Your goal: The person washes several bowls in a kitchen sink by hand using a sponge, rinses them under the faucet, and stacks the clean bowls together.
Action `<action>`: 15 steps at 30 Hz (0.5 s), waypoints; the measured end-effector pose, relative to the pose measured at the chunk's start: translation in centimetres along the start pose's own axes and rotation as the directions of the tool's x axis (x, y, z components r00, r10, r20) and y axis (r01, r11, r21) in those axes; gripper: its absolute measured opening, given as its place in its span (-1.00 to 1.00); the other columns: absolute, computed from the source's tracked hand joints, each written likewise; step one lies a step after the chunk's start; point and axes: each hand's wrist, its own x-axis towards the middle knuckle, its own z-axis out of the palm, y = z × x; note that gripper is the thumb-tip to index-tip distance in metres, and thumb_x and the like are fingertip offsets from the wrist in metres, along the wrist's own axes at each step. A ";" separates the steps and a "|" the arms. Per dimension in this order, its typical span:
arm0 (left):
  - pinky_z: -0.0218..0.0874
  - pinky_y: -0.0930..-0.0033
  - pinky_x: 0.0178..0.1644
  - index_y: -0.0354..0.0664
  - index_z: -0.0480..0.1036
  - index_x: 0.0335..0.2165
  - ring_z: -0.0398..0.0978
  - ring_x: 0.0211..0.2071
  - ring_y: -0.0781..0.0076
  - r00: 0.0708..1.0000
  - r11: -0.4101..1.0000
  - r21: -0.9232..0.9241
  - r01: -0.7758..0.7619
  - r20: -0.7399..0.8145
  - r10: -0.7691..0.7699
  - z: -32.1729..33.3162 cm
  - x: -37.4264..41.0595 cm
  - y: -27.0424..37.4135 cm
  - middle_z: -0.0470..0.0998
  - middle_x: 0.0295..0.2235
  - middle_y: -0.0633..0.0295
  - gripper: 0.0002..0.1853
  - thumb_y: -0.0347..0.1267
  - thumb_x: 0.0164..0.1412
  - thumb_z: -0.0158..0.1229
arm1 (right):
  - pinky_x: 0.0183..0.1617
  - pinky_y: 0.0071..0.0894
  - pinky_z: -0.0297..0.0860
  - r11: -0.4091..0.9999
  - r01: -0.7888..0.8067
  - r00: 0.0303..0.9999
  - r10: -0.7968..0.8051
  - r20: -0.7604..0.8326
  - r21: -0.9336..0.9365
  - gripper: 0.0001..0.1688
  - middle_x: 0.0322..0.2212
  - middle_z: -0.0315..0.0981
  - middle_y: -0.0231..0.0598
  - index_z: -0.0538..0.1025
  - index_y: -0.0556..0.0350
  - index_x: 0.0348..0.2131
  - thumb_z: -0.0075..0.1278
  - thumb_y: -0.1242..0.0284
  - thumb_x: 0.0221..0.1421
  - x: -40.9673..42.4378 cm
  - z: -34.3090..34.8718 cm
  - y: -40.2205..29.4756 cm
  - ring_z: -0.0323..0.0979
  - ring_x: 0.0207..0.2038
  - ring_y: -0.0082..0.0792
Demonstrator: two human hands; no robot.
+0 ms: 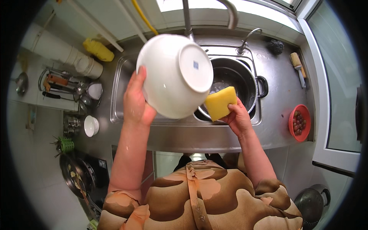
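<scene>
A large white bowl (164,77) is tilted on its side above the double sink, its foot ring turned to the right. My left hand (138,100) grips it by the rim at the left. In my right hand (237,115) a yellow sponge cloth (220,103) is pinched between thumb and fingers, close to the bowl's lower right side; whether they touch I cannot tell. Behind the cloth, a dark-lined pot (234,72) with a black side handle sits in the right basin. The bowl hides part of the left basin (118,95) and the base of the large faucet.
Behind the sink rise a large faucet (187,17) and a small curved tap (244,43). A red basket of grapes (299,123), a brush (298,67) and a dark scourer (275,47) lie right. Left are a yellow bottle (98,50), a small white bowl (91,126) and a frying pan (70,172).
</scene>
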 end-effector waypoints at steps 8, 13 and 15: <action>0.19 0.14 0.13 -0.35 0.21 0.06 0.35 0.02 0.22 1.000 0.996 -0.088 -0.021 0.018 0.023 -3.3 1.2 5.1 0.38 0.00 0.06 -0.54 -0.26 0.30 -0.08 | -0.08 -0.30 0.36 0.042 0.492 0.811 -0.384 0.441 -0.869 -0.63 -0.18 0.45 -0.08 0.39 0.14 -0.34 -0.03 0.71 -0.30 -2.9 1.2 8.5 0.42 -0.16 -0.09; 0.21 0.15 0.12 -0.37 0.23 0.03 0.35 0.01 0.20 0.997 0.991 -0.135 0.007 0.080 0.004 -4.8 2.2 6.1 0.38 -0.01 0.05 -0.56 -0.28 0.29 -0.06 | 0.06 -0.14 0.22 -0.277 0.332 0.863 -0.298 0.408 -0.902 -0.59 0.06 0.23 0.01 0.34 0.12 -0.39 0.13 0.60 -0.37 -5.6 4.1 11.3 0.25 0.03 -0.01; 0.22 0.15 0.11 -0.38 0.24 0.02 0.35 0.01 0.20 0.997 0.988 -0.154 0.003 0.071 0.008 -4.4 2.4 6.8 0.39 -0.01 0.05 -0.57 -0.29 0.29 -0.05 | 0.04 -0.14 0.23 -0.342 0.268 0.879 -0.296 0.374 -0.901 -0.49 0.04 0.23 0.01 0.36 0.14 -0.30 0.20 0.54 -0.38 -5.2 4.3 11.8 0.25 0.01 -0.02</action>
